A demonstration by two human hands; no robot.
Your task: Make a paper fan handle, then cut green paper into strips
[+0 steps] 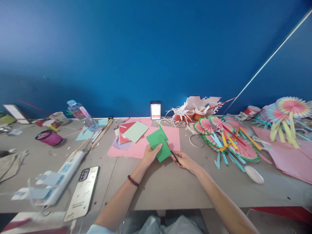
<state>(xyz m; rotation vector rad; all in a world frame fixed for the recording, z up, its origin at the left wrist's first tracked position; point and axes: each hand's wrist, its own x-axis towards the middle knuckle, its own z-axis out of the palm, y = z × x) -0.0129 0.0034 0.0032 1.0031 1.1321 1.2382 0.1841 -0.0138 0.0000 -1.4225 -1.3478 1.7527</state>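
Observation:
A sheet of green paper (156, 139) is pinched in my left hand (150, 155), the thumb lying on top of it. My right hand (184, 161) grips a pair of dark scissors (174, 156), whose blades reach up along the paper's right side. A partly cut strip sticks up from the paper's upper edge. Beneath and behind lies a large pink sheet (174, 135). On that sheet rest a pale green sheet (136, 131) and a red packet (124, 129).
Folded paper fans (226, 136) and a white mouse (254, 175) lie to the right, near a tape roll (196, 141). On the left are a phone (83, 193), a power strip (65, 177) and a tilted water bottle (83, 115). A small screen (155, 111) leans on the blue wall.

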